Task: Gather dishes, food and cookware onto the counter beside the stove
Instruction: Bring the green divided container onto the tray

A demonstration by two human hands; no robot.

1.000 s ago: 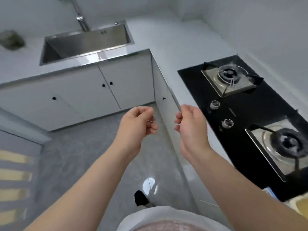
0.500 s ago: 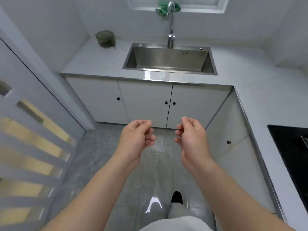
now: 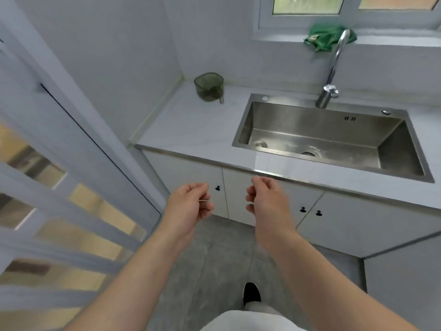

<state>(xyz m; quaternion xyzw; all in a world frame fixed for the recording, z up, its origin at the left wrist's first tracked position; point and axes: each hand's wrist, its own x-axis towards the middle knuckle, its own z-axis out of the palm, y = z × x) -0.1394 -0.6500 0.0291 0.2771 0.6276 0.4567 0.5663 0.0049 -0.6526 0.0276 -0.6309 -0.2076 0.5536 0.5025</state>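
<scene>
Left hand [image 3: 191,206] and right hand [image 3: 267,204] hover loosely curled, gripping nothing — just off the counter's [image 3: 191,130] front edge.

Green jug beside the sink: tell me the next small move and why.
Probably reach the left hand forward to the green jug: it stands upright on the counter left of the sink, and both that hand and the right hand are loosely curled, seemingly empty.

Green cup [image 3: 209,87] blocks the counter [image 3: 191,130] corner; faucet [image 3: 334,68] overhangs sink [image 3: 310,130].
</scene>
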